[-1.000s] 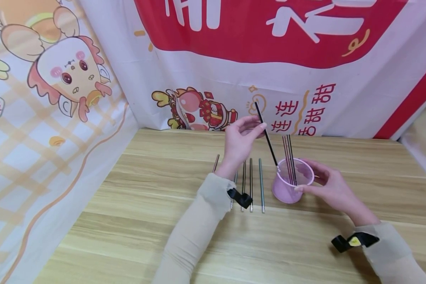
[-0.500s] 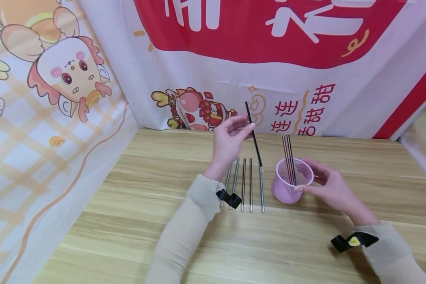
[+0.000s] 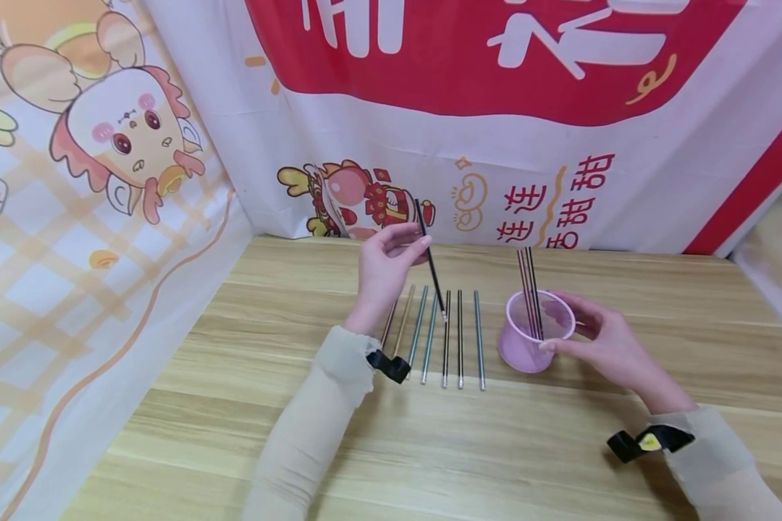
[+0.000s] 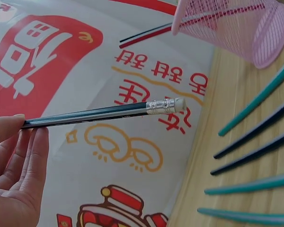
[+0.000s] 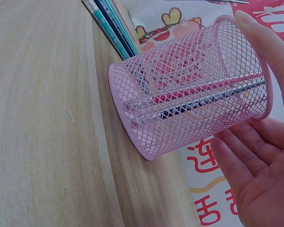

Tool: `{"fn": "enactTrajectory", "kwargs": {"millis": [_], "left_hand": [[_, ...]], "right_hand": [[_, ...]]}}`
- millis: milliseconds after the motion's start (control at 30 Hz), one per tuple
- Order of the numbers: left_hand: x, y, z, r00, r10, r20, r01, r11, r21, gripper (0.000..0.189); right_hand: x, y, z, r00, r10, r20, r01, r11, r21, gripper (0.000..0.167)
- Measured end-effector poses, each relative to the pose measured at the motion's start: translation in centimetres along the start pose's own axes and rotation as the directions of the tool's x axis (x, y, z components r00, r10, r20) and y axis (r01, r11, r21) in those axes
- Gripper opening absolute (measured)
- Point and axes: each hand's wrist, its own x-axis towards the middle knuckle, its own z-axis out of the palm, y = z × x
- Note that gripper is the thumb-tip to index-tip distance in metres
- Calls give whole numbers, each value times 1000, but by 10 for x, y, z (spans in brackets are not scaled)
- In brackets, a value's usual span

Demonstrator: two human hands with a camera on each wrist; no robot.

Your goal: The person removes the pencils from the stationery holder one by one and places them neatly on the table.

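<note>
My left hand (image 3: 391,264) pinches a black pencil (image 3: 434,277) near its upper end, between thumb and fingers. The pencil slants downward, its white eraser (image 4: 180,104) and silver ferrule at the lower end, over the row of pencils on the table. With thumb and fingers on either side of its rim, my right hand (image 3: 602,340) holds a pink mesh pencil cup (image 3: 524,357) that stands upright. A few dark and red pencils (image 3: 529,286) lean inside the cup, eraser ends down.
Several pencils lie side by side left of the cup, among them a teal pencil (image 3: 478,340), a black pencil (image 3: 460,347) and a tan pencil (image 3: 405,318). The wooden table (image 3: 528,449) ends at a printed cloth backdrop (image 3: 391,130).
My left hand has moved left with the black pencil, from the cup's rim to over the row of pencils. The right hand and the cup have stayed in place.
</note>
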Motion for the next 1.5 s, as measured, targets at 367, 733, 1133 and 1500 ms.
{"fn": "enactTrajectory", "kwargs": {"millis": [367,733,1133,1500], "left_hand": [[2,-8,-35,1000,-11,-28,13,996,89,27],[6,-12,-65,1000,-18,-20,22,964,264,28],[4,-18,-83,976,-208,58,154,856,493,24],[3,-38,-92,916,-402,5,321,740,590,21]], "right_hand": [[0,-1,1,1000,3,-1,-3,1000,9,79],[1,0,0,1000,-2,3,2,1000,8,78],[1,1,0,1000,-14,5,14,1000,24,78],[1,1,1,1000,-21,6,21,999,27,77]]}}
